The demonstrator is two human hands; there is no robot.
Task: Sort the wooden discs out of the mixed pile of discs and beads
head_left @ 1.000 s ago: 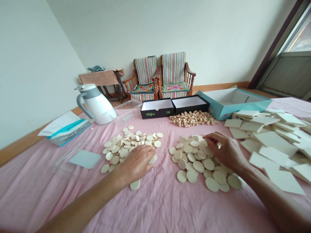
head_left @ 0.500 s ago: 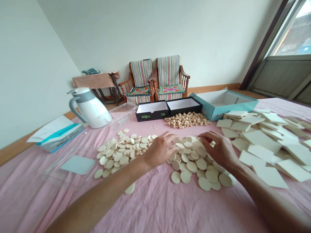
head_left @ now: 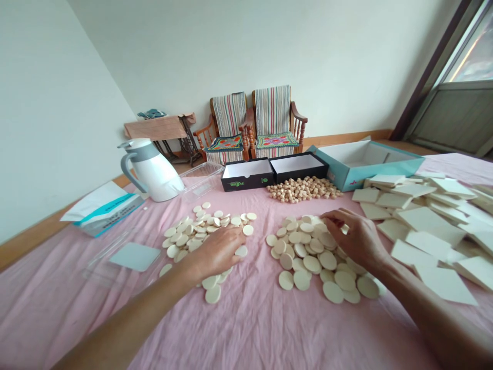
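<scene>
Two heaps of cream discs lie on the pink table; the left hand, back from the larger-disc heap, rests fingers spread on the smaller-disc heap; the right hand pinches a larger disc.

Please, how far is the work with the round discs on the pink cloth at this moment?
Looks done: two separate disc piles lie on the pink cloth, smaller discs and larger discs. In hand: the left hand rests on the smaller pile; the right hand pinches at the larger one. Left: both black boxes and the teal box hold nothing visible; pellets and square tiles lie loose.
</scene>
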